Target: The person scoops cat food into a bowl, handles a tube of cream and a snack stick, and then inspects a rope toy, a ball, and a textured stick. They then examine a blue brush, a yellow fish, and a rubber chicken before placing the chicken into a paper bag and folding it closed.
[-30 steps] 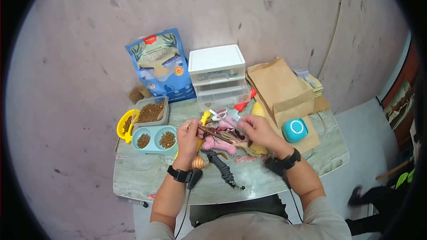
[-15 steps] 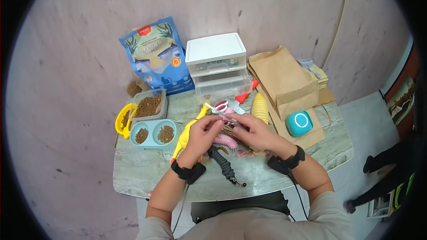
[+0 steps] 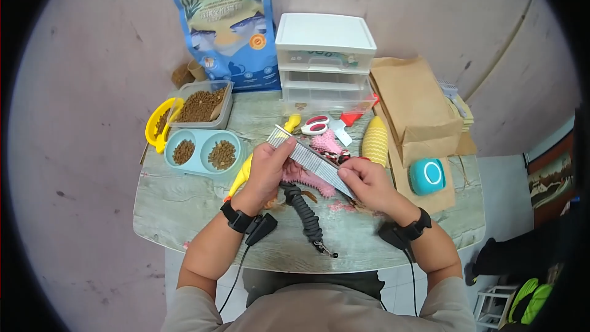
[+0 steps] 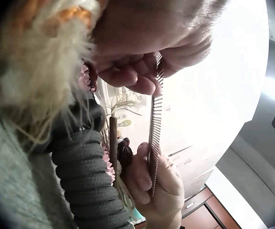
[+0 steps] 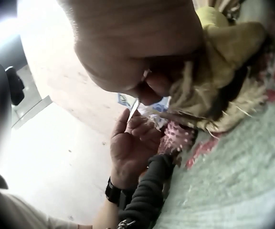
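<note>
Over the middle of the table, a silver metal comb is held slantwise by both hands. My left hand pinches its upper left part, thumb on top; my right hand pinches the lower right end. The left wrist view shows the comb edge-on, its fine teeth in profile. Beneath the hands lie a pink knobbly toy and a dark grey coiled rope with a metal clip. A yellow rubber chicken is partly hidden behind the left hand.
Scissors, a red-handled scraper and a yellow zigzag-patterned toy lie beyond the hands. A double bowl of kibble stands left, a drawer box behind. Paper bags and a teal round-cornered object are right.
A second ago the left hand was at a brown stick and the right held the comb. The hands came together, and now both grip the comb. The head view has shifted.
</note>
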Demonstrator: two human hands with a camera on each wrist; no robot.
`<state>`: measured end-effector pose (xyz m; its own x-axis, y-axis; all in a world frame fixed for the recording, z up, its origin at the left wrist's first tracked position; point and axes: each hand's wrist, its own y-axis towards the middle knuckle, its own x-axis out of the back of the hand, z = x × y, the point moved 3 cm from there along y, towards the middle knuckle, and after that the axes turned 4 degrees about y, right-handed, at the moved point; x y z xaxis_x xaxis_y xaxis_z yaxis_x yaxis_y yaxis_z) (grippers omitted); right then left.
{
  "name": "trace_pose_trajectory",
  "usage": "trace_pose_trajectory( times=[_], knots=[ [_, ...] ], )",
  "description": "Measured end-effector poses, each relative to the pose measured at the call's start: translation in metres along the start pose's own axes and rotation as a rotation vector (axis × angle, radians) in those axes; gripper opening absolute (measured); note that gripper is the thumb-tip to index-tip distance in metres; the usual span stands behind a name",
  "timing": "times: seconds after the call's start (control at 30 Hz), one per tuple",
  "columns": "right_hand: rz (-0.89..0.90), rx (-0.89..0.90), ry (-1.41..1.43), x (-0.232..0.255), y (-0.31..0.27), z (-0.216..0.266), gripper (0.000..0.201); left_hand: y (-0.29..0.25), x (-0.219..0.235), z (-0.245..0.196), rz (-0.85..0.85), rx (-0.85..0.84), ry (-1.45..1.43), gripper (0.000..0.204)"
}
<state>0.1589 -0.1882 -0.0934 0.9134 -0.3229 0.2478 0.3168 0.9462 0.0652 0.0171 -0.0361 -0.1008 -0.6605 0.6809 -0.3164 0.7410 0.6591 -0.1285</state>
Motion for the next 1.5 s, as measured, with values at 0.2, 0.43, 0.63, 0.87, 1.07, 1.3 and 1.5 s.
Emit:
trace_pose_trajectory(
  times=[0.2, 0.43, 0.63, 0.87, 1.07, 1.3, 1.5],
  knots=[
    [-0.067, 0.000, 0.167, 0.002, -0.006, -0.017, 0.018, -0.002, -0.003, 0.004, -0.050, 0.039, 0.015, 0.022],
    [-0.031, 0.052, 0.156, 0.003, -0.006, -0.016, 0.017, -0.001, -0.001, 0.006, 0.014, -0.020, 0.149, 0.010],
    [-0.024, 0.058, 0.130, 0.001, -0.007, -0.016, 0.017, -0.002, -0.006, 0.003, 0.044, -0.032, 0.138, 0.008],
    [-0.044, 0.060, 0.125, 0.000, -0.007, -0.019, 0.018, -0.007, -0.014, -0.005, 0.125, -0.015, 0.154, 0.012],
    [-0.027, 0.010, 0.197, -0.002, -0.006, -0.019, 0.017, -0.008, -0.012, 0.001, 0.108, -0.022, 0.285, 0.009],
    [-0.022, -0.007, 0.195, -0.003, -0.007, -0.023, 0.016, -0.001, 0.001, 0.007, -0.018, 0.013, 0.033, 0.023],
    [0.011, -0.058, 0.332, -0.002, -0.007, -0.025, 0.014, 0.001, 0.004, 0.010, -0.038, -0.040, -0.003, 0.031]
  ],
)
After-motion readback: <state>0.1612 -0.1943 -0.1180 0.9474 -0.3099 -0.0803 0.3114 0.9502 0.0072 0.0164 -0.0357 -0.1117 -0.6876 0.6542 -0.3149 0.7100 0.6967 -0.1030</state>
